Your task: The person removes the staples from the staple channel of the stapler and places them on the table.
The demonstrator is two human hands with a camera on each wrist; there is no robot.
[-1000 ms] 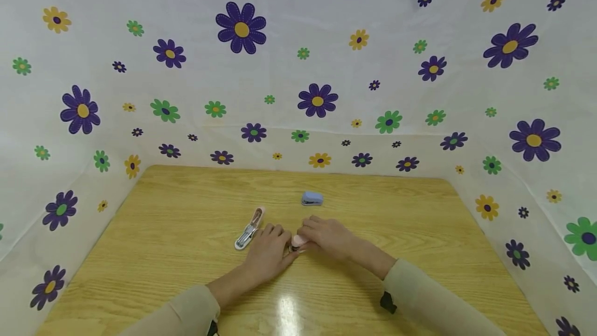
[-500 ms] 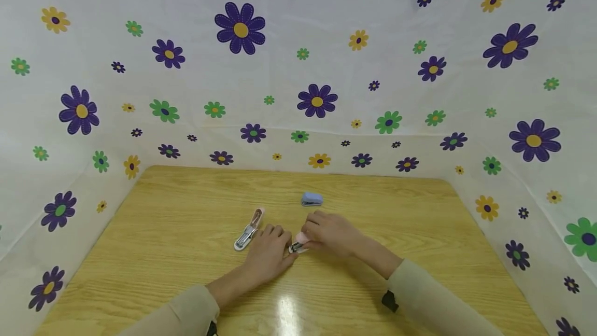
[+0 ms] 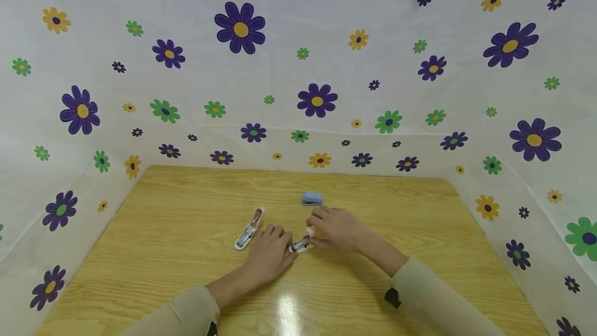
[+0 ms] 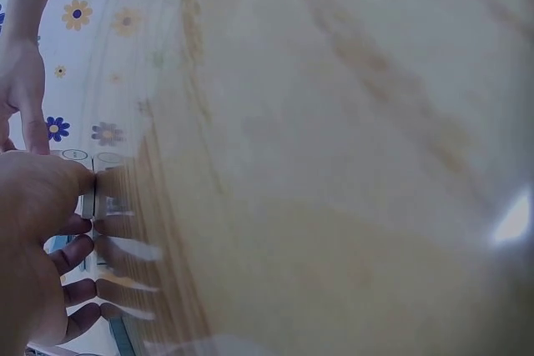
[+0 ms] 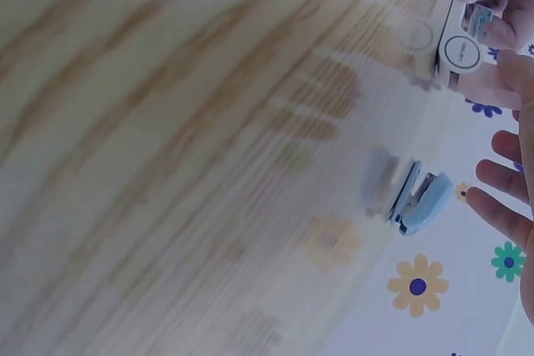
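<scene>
A small pink stapler lies on the wooden table near its middle, swung open so its metal staple channel shows. The left hand pins its near end to the table, fingers curled round it. The right hand pinches the pink top at the far end and lifts it. Just left of the left hand lies a second pink stapler, also opened out. A closed blue stapler sits just beyond the right hand's fingertips. Flower-printed sheeting walls in the table.
</scene>
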